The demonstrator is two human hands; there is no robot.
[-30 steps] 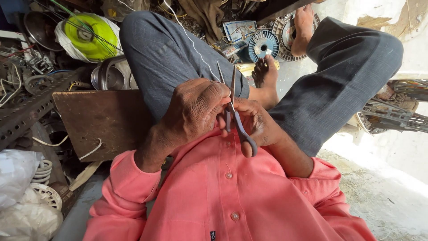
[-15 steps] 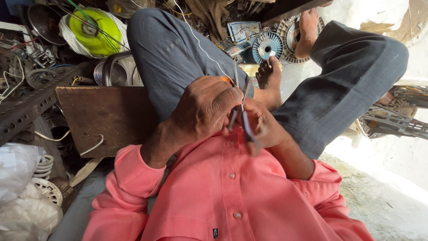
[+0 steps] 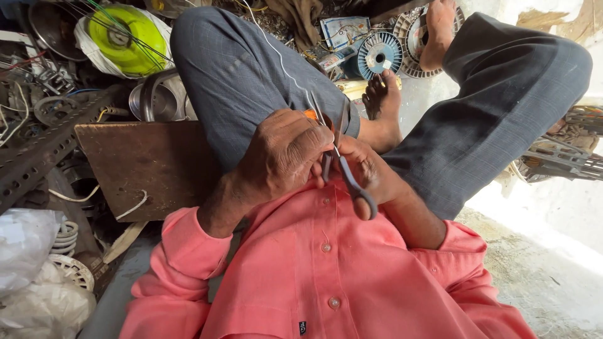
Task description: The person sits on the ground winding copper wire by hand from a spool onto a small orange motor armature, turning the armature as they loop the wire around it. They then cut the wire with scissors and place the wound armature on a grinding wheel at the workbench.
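— Scissors sit between your two hands, right at your lap. Which hand has them?

— Your right hand does. Its fingers are curled through the grey handle loops, closed on them, with one loop showing low and near your shirt. The blades run up and away from you, toward the far side of the scene, so the long axis is near-to-far with a slight lean to the left.

— And your left hand?

— It is bunched into a loose fist just left of the blades, touching the right hand. The fingertips are pressed together as if pinching the thin white wire, though the knuckles hide the actual grip, so I can't say for sure. Something orange peeks out at the top of that fist.

— Where does the wire go from there?

— It climbs from your left fist over your left knee and off toward the far clutter. So the wire lies far and slightly left of the hands, nearly parallel to the blades and meeting them at the fist. Your left hand is the nearer one to it.

— What's around you?

— A brown wooden board on the left beside your thigh, a yellow-green spool far left, a blue spool far centre by your bare foot.
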